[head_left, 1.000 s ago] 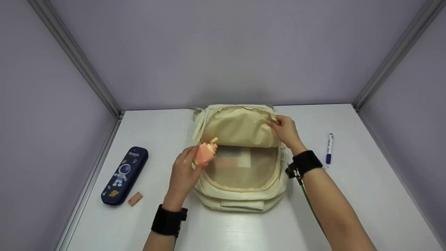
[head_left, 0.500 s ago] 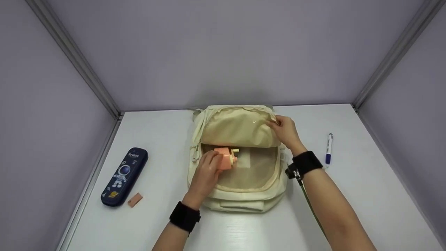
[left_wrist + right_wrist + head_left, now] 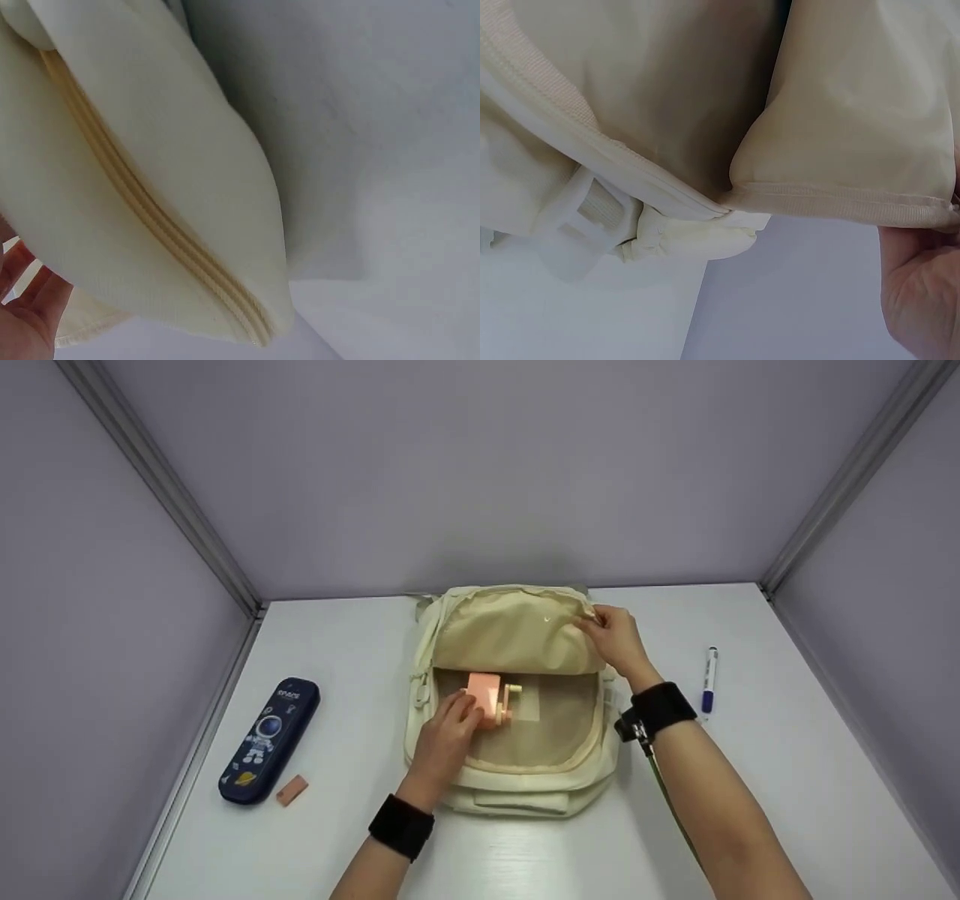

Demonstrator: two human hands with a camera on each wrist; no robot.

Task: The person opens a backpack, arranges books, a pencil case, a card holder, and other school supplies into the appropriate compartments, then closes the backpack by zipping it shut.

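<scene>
Cloth (image 3: pixel 195 165) of the backpack (image 3: pixel 517 782) fills much of my left wrist view, with only part of the left hand (image 3: pixel 439 742) showing at the lower left corner; from the head, its fingers touch the left side of the sharpener (image 3: pixel 484 690), but I cannot tell whether they grasp it or merely rest against it; the sharpener's underside is hidden, so I cannot make out what bears it; the backpack lies open on the table (image 3: pixel 360 660), the sharpener inside its mouth, beside a pale patch (image 3: pixel 529 706) too blurred to read; the right hand (image 3: pixel 616 641) pinches the edge of the lifted flap (image 3: pixel 510 637), though my right wrist view cuts it off at the side. I see the sharpener as a boxy, orange-pink thing, its yellow crank (image 3: pixel 514 688) to the right; a pencil case (image 3: pixel 268 741) and an eraser (image 3: pixel 292 790) lie well off to the left, a marker (image 3: pixel 709 679) to the right.
</scene>
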